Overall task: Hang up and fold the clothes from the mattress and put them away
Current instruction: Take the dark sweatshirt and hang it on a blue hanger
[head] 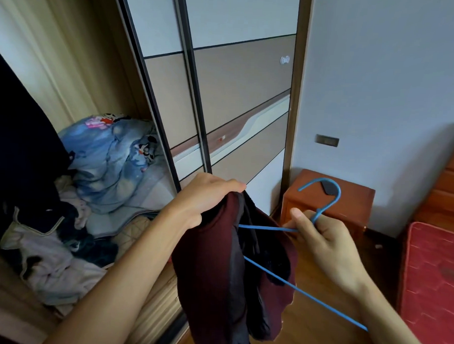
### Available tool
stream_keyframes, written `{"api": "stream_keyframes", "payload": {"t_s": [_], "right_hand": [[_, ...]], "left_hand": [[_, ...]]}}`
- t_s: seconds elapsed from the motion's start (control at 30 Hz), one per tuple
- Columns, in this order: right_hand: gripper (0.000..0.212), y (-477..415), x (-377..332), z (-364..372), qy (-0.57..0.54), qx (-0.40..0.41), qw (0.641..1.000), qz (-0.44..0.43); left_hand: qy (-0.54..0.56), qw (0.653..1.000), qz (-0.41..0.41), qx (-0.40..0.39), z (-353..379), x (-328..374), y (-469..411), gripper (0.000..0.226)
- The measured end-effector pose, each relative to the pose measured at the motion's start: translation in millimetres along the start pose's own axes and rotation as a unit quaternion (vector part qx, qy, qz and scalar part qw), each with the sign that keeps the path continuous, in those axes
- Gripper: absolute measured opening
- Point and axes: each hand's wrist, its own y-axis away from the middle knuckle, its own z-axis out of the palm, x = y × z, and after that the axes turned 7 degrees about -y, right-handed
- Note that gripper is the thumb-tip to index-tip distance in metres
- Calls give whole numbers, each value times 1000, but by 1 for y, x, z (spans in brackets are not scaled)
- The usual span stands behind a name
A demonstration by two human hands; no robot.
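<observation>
From the head camera, both hands are raised in front of a wardrobe, apart from each other and each holding something.

The left hand (207,199) is curled over the top of a maroon garment (212,279) with a dark lining, bunching the fabric in its grip. The garment hangs down from that fist over the wooden floor (318,334), near the middle of the view.

The right hand (324,242) pinches a blue wire hanger (265,227) at its neck, just under the hook, with thumb and fingers closed round the wire. The hook points up and to the far right. One arm of the hanger runs left into the folds of the garment, and the other slants down to the near right, past the wrist.

To the left the wardrobe stands open, its sliding doors (223,99) pushed to the right. Inside lie a blue patterned quilt (110,162) and, nearer, a loose pile of pale and dark clothes (50,258). A dark garment (18,138) hangs at the far left edge.

Right of the doors, against the wall, stands a small orange-brown wooden cabinet (353,204), with a wall socket (327,141) above it. A red mattress (435,282) lies on the floor at the right edge.
</observation>
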Motion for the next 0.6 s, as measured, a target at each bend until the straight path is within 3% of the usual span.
{"api": "stream_keyframes", "payload": {"t_s": [0.07,0.2,0.3,0.4,0.5,0.6], "right_hand": [[43,2,0,19,-27,1,1000,-2],[20,0,-5,44,-141,63,988,8],[30,-5,-8,64,-195,73,977,39],[42,-7,-14,86,-246,52,965,76],[44,-12,-24,87,-284,51,955,75],[59,-15,-30,85,-301,63,950,59]], "left_hand": [[-13,999,33,-11,7,-1,4,44],[-33,995,90,-14,9,-5,7,45],[9,996,85,-11,9,-11,13,32],[23,994,101,-33,10,-14,19,36],[-106,976,188,-38,-5,-19,22,58],[-307,901,306,-6,-24,-26,24,46]]}}
